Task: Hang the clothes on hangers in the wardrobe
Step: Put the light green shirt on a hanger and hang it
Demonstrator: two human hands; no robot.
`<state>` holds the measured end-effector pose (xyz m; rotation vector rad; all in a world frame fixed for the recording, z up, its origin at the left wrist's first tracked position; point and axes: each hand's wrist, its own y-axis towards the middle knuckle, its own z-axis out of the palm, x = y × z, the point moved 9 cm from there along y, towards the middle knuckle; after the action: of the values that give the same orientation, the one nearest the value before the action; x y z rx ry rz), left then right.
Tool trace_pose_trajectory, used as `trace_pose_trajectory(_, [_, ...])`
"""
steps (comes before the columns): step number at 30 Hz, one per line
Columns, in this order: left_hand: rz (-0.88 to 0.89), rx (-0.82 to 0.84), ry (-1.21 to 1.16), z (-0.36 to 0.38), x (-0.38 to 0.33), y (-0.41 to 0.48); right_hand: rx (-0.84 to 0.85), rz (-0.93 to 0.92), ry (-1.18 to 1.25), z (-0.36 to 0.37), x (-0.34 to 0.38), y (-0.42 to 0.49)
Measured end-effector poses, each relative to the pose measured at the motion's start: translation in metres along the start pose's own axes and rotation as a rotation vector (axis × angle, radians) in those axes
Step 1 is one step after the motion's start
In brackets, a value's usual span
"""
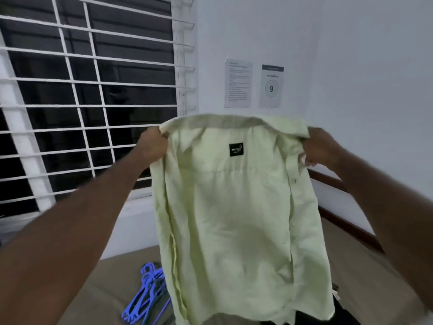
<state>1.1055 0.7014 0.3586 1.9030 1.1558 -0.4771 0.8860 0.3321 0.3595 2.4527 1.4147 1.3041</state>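
The left grip (153, 146) and right grip (322, 147) each pinch a collar end of the pale-green shirt (234, 219), seemingly light, limp, best held there.

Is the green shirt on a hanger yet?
No, the left hand and right hand hold the green shirt up by its shoulders, and the blue hangers lie below it.

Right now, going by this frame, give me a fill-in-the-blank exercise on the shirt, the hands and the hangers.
The shirt held up is pale ____.
The left hand and right hand both grip the ____ at its top corners.
The plastic hangers lying below it are ____.
The wall sheet shows the number ____.
Missing words: green; shirt; blue; 9.
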Motion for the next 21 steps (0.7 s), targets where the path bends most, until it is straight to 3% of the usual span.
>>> trace_pose_trajectory(2, [0.039, 0.098, 0.161, 0.01, 0.0, -0.005, 0.08, -0.001, -0.174, 0.009, -0.008, 0.001])
trace_pose_trajectory(4, [0.125, 0.027, 0.219, 0.004, -0.004, -0.007, -0.046, -0.04, -0.23, -0.003, -0.009, 0.001])
trace_pose_trajectory(6, [0.136, -0.02, 0.127, 0.0, -0.002, -0.003, -0.148, -0.068, -0.235, -0.013, -0.007, 0.001])
trace_pose_trajectory(7, [0.113, 0.046, 0.048, 0.005, 0.001, -0.002, -0.156, -0.08, -0.26, -0.015, -0.005, 0.002])
trace_pose_trajectory(9, [0.064, 0.378, 0.004, 0.036, 0.006, -0.01, -0.084, -0.075, -0.288, -0.011, -0.002, 0.001])
trace_pose_trajectory(12, [0.052, 0.83, 0.462, 0.084, 0.029, -0.052, 0.029, -0.028, -0.196, -0.007, -0.012, -0.001])
trace_pose_trajectory(14, [0.074, 0.8, 0.621, 0.098, 0.041, -0.057, 0.129, 0.017, -0.145, -0.002, -0.022, -0.006])
trace_pose_trajectory(16, [0.0, 0.585, 0.308, 0.089, 0.029, -0.044, 0.174, 0.056, -0.042, -0.004, -0.023, -0.006])
trace_pose_trajectory(18, [-0.127, 0.231, -0.204, 0.054, 0.013, -0.019, 0.059, 0.059, 0.181, -0.025, -0.011, 0.003])
trace_pose_trajectory(19, [-0.158, 0.134, -0.428, 0.04, 0.003, -0.009, -0.046, 0.057, 0.32, -0.041, -0.003, 0.007])
trace_pose_trajectory(21, [-0.166, 0.246, -0.655, 0.033, -0.033, -0.001, -0.142, 0.041, 0.604, -0.059, 0.015, 0.013])
